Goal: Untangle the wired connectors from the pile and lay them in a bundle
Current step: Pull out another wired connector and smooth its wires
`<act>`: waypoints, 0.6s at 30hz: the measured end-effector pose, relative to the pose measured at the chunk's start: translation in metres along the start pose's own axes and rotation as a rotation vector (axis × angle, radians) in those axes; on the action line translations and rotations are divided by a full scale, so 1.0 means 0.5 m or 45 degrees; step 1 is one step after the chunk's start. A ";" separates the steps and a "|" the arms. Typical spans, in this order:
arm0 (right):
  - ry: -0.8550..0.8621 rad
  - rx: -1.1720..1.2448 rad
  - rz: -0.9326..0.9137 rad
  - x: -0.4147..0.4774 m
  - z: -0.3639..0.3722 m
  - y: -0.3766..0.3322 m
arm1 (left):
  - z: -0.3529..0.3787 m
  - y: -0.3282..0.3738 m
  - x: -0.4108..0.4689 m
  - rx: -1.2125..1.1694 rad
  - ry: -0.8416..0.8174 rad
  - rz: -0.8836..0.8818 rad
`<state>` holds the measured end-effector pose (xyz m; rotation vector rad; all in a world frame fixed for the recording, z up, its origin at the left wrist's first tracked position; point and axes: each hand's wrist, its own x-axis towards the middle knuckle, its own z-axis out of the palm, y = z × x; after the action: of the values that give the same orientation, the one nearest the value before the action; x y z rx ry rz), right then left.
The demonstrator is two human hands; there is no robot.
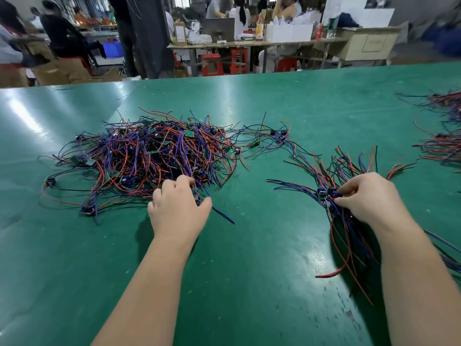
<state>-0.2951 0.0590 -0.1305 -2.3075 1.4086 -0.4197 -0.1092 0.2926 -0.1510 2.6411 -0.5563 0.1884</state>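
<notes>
Sprawling over the left of the green table (254,258), the tangled pile (149,153) of red, blue and black wired connectors lies flat. The left hand (178,206) sits at its near edge, fingers curled into the wires; whether it holds one cannot be told. Well apart, the right hand (369,198) pinches the bundle (349,243) at its gathered connectors. More wire heaps (444,146) lie far right

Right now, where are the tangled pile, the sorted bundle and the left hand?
tangled pile (149,156): head view, dense middle of the heap.
sorted bundle (349,236): head view, wires below the connectors.
left hand (178,208): head view, back of hand.
</notes>
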 end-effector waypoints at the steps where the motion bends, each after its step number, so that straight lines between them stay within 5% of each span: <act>1: 0.004 -0.018 -0.003 -0.001 0.002 0.000 | 0.004 -0.002 0.000 0.033 -0.041 -0.005; 9: 0.321 0.283 -0.418 -0.040 0.019 -0.060 | 0.011 -0.002 0.010 -0.056 0.052 0.058; 13: 0.110 0.597 -0.557 -0.075 0.048 -0.100 | -0.001 0.020 0.004 -0.703 0.090 0.114; 18: -0.370 1.136 -0.360 -0.096 0.063 -0.123 | -0.015 0.062 -0.028 -1.301 0.032 0.342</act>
<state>-0.2545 0.1327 -0.1303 -1.7097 0.5610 -0.6095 -0.1349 0.2751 -0.1355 1.5730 -0.7419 -0.0001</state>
